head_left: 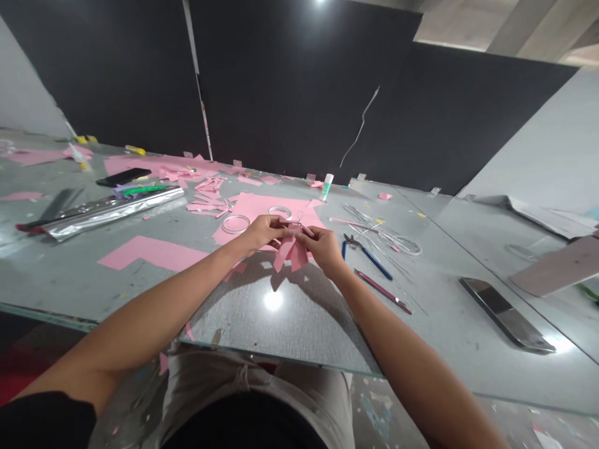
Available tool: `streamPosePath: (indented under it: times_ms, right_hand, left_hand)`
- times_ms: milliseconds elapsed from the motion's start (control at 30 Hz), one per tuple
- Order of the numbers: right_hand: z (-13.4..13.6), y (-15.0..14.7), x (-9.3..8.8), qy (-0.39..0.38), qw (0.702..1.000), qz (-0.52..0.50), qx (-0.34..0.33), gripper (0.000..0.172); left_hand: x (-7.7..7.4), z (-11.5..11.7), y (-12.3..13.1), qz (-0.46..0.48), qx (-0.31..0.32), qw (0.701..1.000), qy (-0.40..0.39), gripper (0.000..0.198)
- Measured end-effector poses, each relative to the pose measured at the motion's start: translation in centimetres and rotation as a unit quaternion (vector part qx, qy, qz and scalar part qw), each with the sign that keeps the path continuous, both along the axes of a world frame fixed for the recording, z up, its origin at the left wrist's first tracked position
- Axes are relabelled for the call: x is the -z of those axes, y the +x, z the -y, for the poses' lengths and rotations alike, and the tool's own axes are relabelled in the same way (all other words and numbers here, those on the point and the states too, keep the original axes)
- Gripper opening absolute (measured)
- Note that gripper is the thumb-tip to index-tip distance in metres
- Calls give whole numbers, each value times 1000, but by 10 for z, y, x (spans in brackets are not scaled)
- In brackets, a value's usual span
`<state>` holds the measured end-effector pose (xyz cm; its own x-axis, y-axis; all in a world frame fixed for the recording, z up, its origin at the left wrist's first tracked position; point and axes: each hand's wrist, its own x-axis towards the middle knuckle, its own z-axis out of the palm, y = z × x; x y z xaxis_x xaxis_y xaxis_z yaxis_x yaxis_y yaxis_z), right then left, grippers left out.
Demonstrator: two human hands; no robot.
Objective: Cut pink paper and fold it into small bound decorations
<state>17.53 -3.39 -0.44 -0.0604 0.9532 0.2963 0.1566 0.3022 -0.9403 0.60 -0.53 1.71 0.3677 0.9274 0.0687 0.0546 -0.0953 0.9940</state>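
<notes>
Over the table, both hands hold a folded pink paper piece [294,254] with pointed tails hanging down, like a bow. My left hand [264,233] pinches its left side, fingers closed. On the other side, my right hand [324,246] grips it between thumb and fingers. A small loop of thin wire [300,216] stands up from the top of the paper; how it is fixed there is hidden by the fingers. Just beyond the hands lies a pink paper sheet [255,204], with a silver wire ring [236,216] on it.
Right of my hands are blue-handled pliers [374,260], a maroon pen-like tool [384,291], coiled wire [407,243] and a phone [508,315]. A glue stick [326,187] stands behind. To the left lie an L-shaped pink paper [152,251], a foil roll [115,215] and paper scraps [208,199].
</notes>
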Motion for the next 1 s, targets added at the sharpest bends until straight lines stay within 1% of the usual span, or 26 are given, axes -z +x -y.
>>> streamPosePath:
  times_ms: [67, 133, 233, 300, 433, 567, 700, 767, 900, 1000]
  right_hand:
    - [-1, 0, 0, -1, 1000, -25, 10, 29]
    - [0, 0, -1, -14, 998, -53, 5, 28]
    - [2, 0, -4, -57, 993, -102, -31, 31]
    - [3, 0, -5, -71, 989, -122, -50, 33]
    - [2, 1, -5, -44, 992, -106, -48, 29]
    - [1, 1, -4, -17, 997, -66, -24, 24]
    - [1, -1, -5, -29, 997, -71, -30, 25]
    - [2, -1, -5, -41, 996, -76, -34, 26]
    - [4, -2, -5, -52, 995, -72, -35, 27]
    - [6, -3, -6, -69, 993, -81, -42, 31]
  left_hand:
    - [1, 0, -2, 3, 17, 1000, -12, 47]
    - [2, 0, -3, 1, 24, 999, -23, 44]
    - [4, 0, -4, 8, 17, 999, -43, 39]
    - [5, 0, -4, 26, 19, 997, -66, 38]
    - [7, 2, -2, 51, 27, 995, -84, 40]
    - [8, 5, 2, 42, 8, 997, -58, 44]
    - [9, 7, 5, 11, -25, 999, -23, 43]
    - [8, 7, 6, -2, -26, 1000, -4, 43]
    - [8, 4, 5, -23, -4, 999, 30, 45]
    - [9, 2, 5, -14, -15, 998, 62, 44]
